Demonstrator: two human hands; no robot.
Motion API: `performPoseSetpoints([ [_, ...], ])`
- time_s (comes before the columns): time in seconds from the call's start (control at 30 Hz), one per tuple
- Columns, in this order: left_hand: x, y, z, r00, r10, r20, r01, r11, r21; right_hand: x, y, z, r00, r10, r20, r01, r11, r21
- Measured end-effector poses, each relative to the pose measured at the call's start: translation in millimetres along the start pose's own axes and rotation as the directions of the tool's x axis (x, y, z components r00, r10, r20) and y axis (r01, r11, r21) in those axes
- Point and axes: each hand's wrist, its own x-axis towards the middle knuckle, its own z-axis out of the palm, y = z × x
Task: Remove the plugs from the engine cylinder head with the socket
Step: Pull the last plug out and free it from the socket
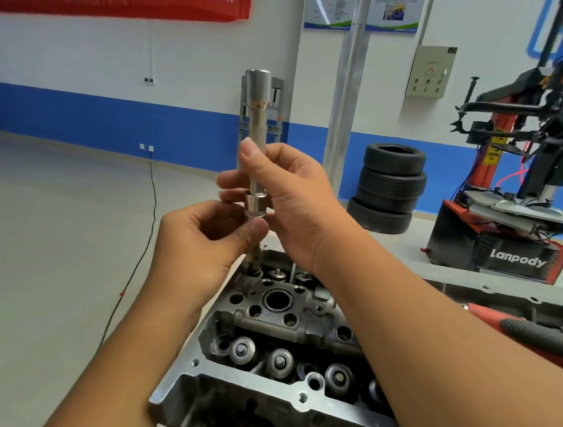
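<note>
Head view: socket (pixel 254 131) upright between both hands.

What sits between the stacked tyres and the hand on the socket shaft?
In the head view, only a grey metal pillar stands between the right hand and the tyres.

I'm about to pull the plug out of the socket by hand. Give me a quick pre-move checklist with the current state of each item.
1. Socket held firmly: ok, the right hand grips its shaft, upright.
2. Socket clear of the cylinder head: ok, it is lifted above the head.
3. Left hand at the lower end: ok, its thumb and fingers pinch just below the socket's collar.
4. Plug actually seated in the socket: cannot tell, the left hand's fingers hide most of what hangs below.
5. Open plug well free of debris: cannot tell, its inside is dark.
6. Place to set the plug down: cannot tell, none is evident.
</note>
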Motion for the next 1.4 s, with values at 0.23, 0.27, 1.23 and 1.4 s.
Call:
performPoseSetpoints([
  [0.23,-1.5,2.4,0.4,0.990,-0.055,0.130,0.063,0.996,-0.058,-1.8,-2.6,0.6,0.999,0.031,0.037,-0.028,0.998,-0.057],
  [0.27,-1.7,2.7,1.1,0.995,-0.043,0.092,0.048,0.997,-0.056,-1.4,-2.3,1.4,0.998,0.035,0.042,-0.033,0.999,-0.043],
  [1.23,-5.2,4.6,3.7,0.999,0.040,0.005,-0.040,0.999,-0.010,-1.7,2.5,-1.6,1.000,-0.002,0.029,0.002,1.000,-0.007],
  [1.4,-3.3,6.5,-0.9,0.994,-0.059,0.092,0.059,0.998,0.009,-1.2,-0.7,1.0,0.999,0.026,0.026,-0.024,0.996,-0.083],
])
